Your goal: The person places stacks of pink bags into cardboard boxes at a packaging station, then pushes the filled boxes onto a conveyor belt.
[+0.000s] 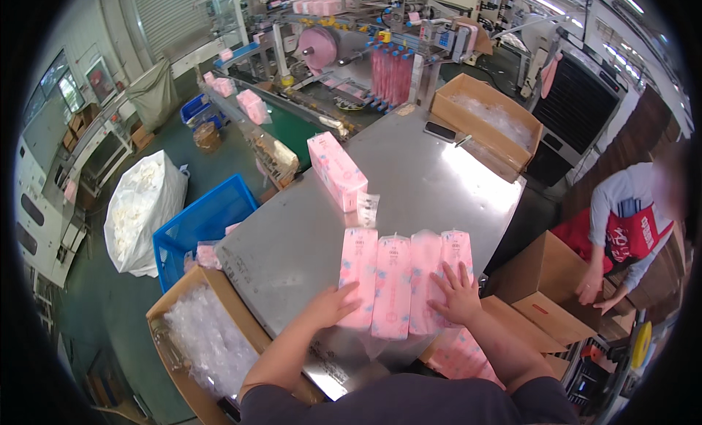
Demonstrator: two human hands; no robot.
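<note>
Several pink packs (395, 275) lie side by side in a row on the grey metal table (409, 183) in front of me. My left hand (333, 306) rests flat against the near end of the leftmost pack. My right hand (457, 293), fingers spread, presses on the near end of the rightmost packs. Neither hand grips a pack. Farther up the table lies a longer pink bundle (336, 169), with a small clear wrapper (367, 208) beside it.
An open cardboard box lined with clear plastic (201, 337) stands at my lower left, next to a blue crate (197, 224) and a white sack (142, 205). Another lined box (486, 121) sits at the table's far end. A person (629, 220) handles cartons (545, 279) at right. A conveyor with pink packs (248, 107) runs behind.
</note>
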